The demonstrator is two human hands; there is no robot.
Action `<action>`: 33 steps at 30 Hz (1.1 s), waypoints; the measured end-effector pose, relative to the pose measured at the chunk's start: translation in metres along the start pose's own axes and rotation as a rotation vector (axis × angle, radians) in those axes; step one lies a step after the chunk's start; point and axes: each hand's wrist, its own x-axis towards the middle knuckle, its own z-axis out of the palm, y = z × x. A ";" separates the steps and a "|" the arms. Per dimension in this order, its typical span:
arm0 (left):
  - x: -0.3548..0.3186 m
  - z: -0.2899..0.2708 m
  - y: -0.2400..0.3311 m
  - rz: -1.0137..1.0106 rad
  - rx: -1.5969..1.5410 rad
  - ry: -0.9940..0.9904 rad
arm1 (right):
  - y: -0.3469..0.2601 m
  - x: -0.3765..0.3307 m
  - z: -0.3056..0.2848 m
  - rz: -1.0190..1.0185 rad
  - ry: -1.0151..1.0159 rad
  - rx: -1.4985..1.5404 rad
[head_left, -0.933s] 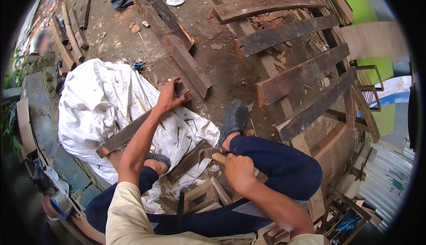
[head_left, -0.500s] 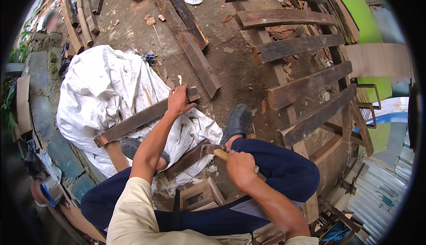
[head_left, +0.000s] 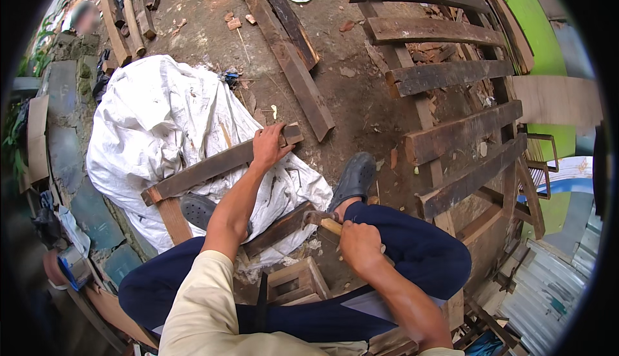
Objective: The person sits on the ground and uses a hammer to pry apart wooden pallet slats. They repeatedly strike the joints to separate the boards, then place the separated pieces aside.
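My left hand [head_left: 271, 146] is closed over a dark wooden plank [head_left: 203, 173], near its far right end. The plank slants across a white sack sheet [head_left: 145, 114], and its near left end rests by another short piece of wood [head_left: 173, 219]. Low in front of me, my right hand [head_left: 361, 245] is wrapped round the wooden handle of a hammer [head_left: 330, 224]. Its curved metal head points left, over the end of a second dark wood block [head_left: 278, 230] between my feet. A small wooden frame [head_left: 298, 280] lies close to my lap.
A slatted wooden frame [head_left: 461, 130] covers the ground on the right. Two long beams [head_left: 290, 66] lie ahead, and several thinner sticks [head_left: 133, 20] at the far left. A block wall [head_left: 64, 149] runs along the left; corrugated sheets [head_left: 551, 291] lie at lower right. Someone's head [head_left: 84, 17] shows beyond the wall.
The view has shifted slightly, so the surroundings sit farther right in the picture. My left hand stays on the plank and my right hand keeps its hold on the hammer.
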 end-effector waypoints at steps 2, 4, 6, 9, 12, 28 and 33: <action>-0.001 0.001 -0.002 0.014 -0.006 0.011 | 0.000 0.000 -0.002 -0.007 -0.008 -0.001; 0.000 0.001 0.000 0.015 0.011 0.008 | 0.000 0.001 -0.002 -0.009 0.003 -0.002; 0.002 -0.002 0.002 0.000 0.052 -0.005 | -0.001 0.001 -0.001 -0.013 0.033 -0.003; 0.004 -0.003 0.005 -0.004 0.034 0.017 | 0.000 0.001 0.000 -0.029 0.049 -0.007; 0.005 -0.003 0.002 -0.031 -0.128 0.079 | 0.001 0.000 -0.003 -0.034 0.048 -0.018; 0.007 -0.003 0.004 -0.077 -0.004 -0.009 | 0.005 0.002 0.001 -0.002 -0.004 -0.028; 0.004 -0.006 0.005 -0.074 -0.008 -0.005 | 0.002 0.003 -0.006 0.001 -0.011 -0.022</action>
